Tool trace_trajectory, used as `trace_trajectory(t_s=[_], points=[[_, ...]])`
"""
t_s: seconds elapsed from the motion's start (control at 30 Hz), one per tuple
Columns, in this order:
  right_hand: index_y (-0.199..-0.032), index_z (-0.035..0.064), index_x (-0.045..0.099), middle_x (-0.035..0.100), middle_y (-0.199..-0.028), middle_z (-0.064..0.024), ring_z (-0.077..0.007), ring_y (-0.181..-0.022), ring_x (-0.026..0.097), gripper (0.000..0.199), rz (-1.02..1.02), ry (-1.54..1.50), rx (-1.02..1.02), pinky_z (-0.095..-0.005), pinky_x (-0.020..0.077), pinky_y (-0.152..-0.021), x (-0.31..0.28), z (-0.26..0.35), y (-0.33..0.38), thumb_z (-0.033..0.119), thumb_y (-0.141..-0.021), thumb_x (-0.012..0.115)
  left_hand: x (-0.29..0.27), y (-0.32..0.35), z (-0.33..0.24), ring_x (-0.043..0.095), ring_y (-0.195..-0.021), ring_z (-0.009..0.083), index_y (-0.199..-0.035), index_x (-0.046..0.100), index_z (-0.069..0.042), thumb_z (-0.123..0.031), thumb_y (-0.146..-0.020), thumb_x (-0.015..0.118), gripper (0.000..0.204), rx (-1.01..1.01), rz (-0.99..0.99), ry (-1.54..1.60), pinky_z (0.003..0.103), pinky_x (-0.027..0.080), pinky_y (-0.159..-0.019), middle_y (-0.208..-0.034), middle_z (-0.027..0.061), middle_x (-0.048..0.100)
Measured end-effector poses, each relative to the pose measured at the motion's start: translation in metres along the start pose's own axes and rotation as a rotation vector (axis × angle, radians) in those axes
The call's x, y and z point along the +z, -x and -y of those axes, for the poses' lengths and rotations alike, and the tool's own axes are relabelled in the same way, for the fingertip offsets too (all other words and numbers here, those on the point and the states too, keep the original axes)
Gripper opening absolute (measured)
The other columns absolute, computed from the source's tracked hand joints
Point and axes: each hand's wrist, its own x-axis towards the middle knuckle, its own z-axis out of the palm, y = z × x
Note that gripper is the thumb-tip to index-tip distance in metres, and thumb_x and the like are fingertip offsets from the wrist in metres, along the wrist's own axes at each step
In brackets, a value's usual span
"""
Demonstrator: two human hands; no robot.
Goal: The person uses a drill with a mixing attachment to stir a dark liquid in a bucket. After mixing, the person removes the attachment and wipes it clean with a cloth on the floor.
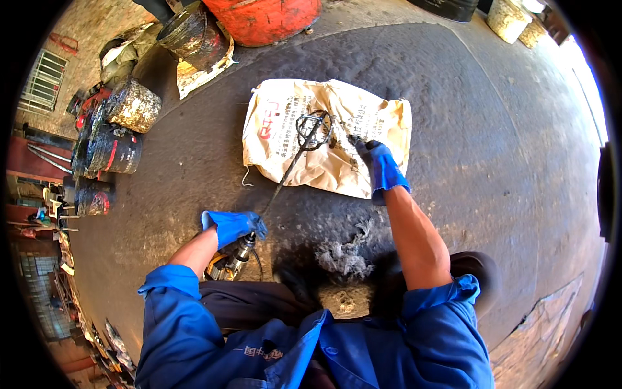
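Observation:
My left hand (245, 225), in a blue rubber glove with darkened fingers, is closed around the front of a power mixer (237, 256), near where the shaft joins it. The long shaft runs away from me and ends in a round wire mixing paddle (314, 129), coated dark. That paddle lies over a creased beige paper sack (291, 165) with printing on it. My right hand (377, 155), gloved the same way, reaches over the sack's right part. Its fingers are curled near the dark paddle smears; what they hold, if anything, is too small to make out.
A clump of grey fibres (343, 256) lies on the dark floor (479, 149) between my legs. Stained buckets (134, 106) stand at the left, with a large red tub (262, 19) at the back. Pale buckets (508, 19) are at far right. A flat sheet (541, 327) lies lower right.

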Motion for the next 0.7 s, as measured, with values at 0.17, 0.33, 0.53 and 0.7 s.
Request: trace_trajectory(t_s=[0.17, 0.33, 0.53, 0.7], points=[[-0.089, 0.0028, 0.071, 0.064, -0.07, -0.0021, -0.0136, -0.062, 0.053, 0.025, 0.086, 0.018, 0.037, -0.0338, 0.0457, -0.057, 0.045, -0.006, 0.005, 0.027, -0.088, 0.077, -0.004, 0.002, 0.004, 0.071, -0.093, 0.0282, -0.108, 0.066, 0.009, 0.009, -0.079, 0.066, 0.029, -0.008, -0.002, 0.015, 0.04, 0.058, -0.083, -0.101, 0.0199, 0.071], [-0.092, 0.0115, 0.074, 0.073, -0.095, -0.018, -0.0393, -0.088, 0.069, 0.032, 0.179, 0.554, -0.128, -0.0441, 0.0559, -0.081, 0.065, -0.033, 0.005, 0.039, -0.088, 0.059, -0.002, -0.001, -0.003, 0.071, -0.092, 0.0279, -0.108, 0.066, 0.009, 0.009, -0.079, 0.066, 0.029, -0.011, 0.009, 0.032, 0.04, 0.058, -0.083, -0.101, 0.0196, 0.071], [-0.128, 0.0184, 0.061, 0.072, -0.112, -0.0183, -0.0368, -0.107, 0.068, 0.042, 0.115, 0.613, 0.072, -0.0457, 0.0525, -0.094, 0.056, -0.004, 0.011, 0.038, -0.092, 0.053, -0.001, 0.0, -0.002, 0.071, -0.092, 0.0276, -0.108, 0.066, 0.009, 0.009, -0.078, 0.066, 0.03, -0.029, -0.002, 0.072, 0.04, 0.058, -0.082, -0.101, 0.0194, 0.071], [-0.137, 0.0109, 0.052, 0.07, -0.119, -0.0179, -0.0383, -0.111, 0.067, 0.048, 0.065, 0.707, 0.08, -0.0496, 0.0515, -0.092, 0.052, -0.011, 0.001, 0.038, -0.098, 0.047, 0.002, -0.01, -0.008, 0.071, -0.092, 0.0274, -0.108, 0.066, 0.009, 0.009, -0.078, 0.066, 0.03, -0.033, 0.014, 0.097, 0.04, 0.058, -0.082, -0.101, 0.0192, 0.071]])
